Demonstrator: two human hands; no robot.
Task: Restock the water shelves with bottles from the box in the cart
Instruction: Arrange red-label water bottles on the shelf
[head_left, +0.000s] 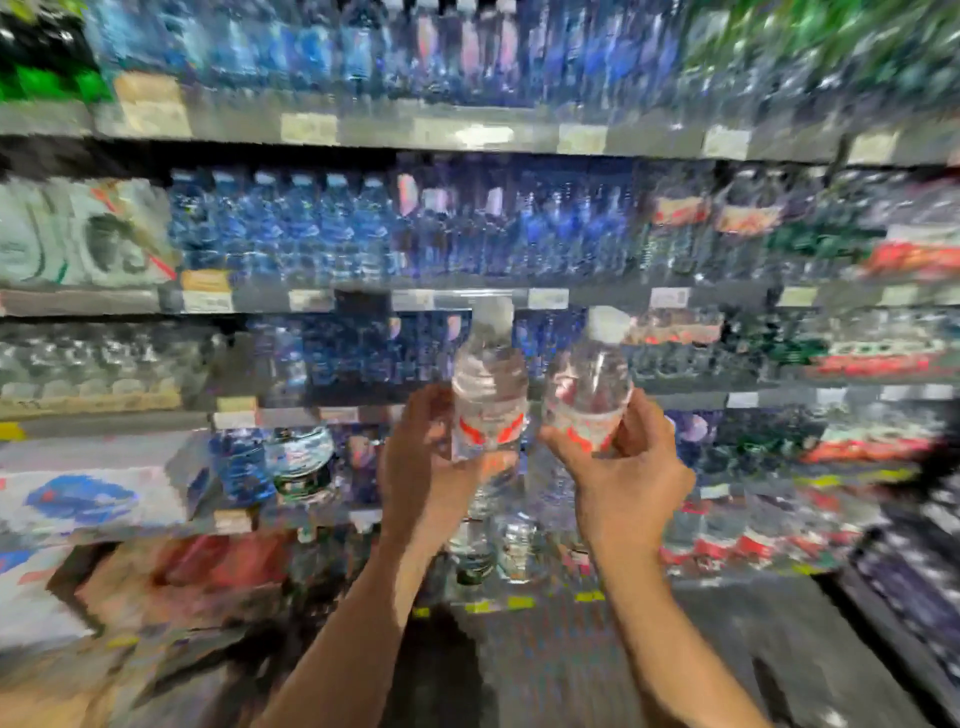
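Mid-restock — left hand (415, 467) grips one clear plastic water bottle with red label (488, 395), right hand (623, 478) a second (587, 389), fingers curled round each, both held near the blurred water shelves (467, 299). Neither placed yet; box and cart not visible.

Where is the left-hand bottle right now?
Head view, centre frame: the left hand holds the left bottle upright before the shelves, beside the right hand's bottle.

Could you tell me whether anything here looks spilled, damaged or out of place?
Nothing stands out. The left hand and right hand each hold a capped bottle upright before the shelves. The picture is too blurred to check the stocked rows.
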